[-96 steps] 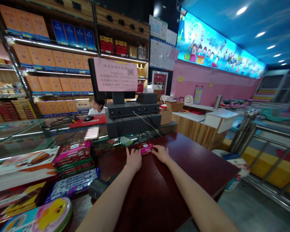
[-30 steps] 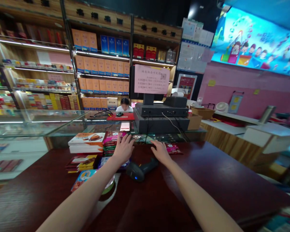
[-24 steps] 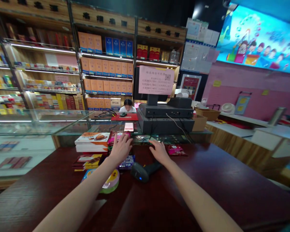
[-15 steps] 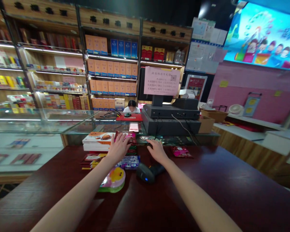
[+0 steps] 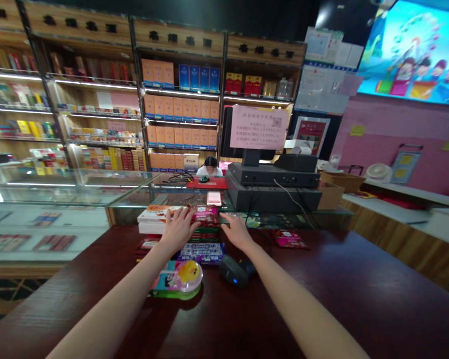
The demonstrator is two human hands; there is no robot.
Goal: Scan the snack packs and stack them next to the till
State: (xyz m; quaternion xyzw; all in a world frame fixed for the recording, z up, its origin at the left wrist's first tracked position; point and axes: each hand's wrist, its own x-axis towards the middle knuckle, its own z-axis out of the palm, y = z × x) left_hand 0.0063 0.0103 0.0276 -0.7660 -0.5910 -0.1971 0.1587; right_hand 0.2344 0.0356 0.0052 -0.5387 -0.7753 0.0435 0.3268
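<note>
My left hand is open, fingers spread over the line between a white flat box with an orange picture and a stack of packets topped by a pink-red packet. Whether its fingertips touch them I cannot tell. My right hand is open too, its fingers pointing left close to the right side of that stack. Purple-and-white packets lie in front of the stack. Nearer me are a clear case with a yellow chick and a black barcode scanner with a blue light, partly beneath my right forearm.
Another pink-red packet lies to the right on the dark wooden counter. Behind stand a glass counter and a cash register with a monitor. A person sits beyond, before shelves of boxes.
The view has turned slightly left. My left hand has shifted left off the pink-red packet towards the white box. My right hand has come closer to the stack's right side.
</note>
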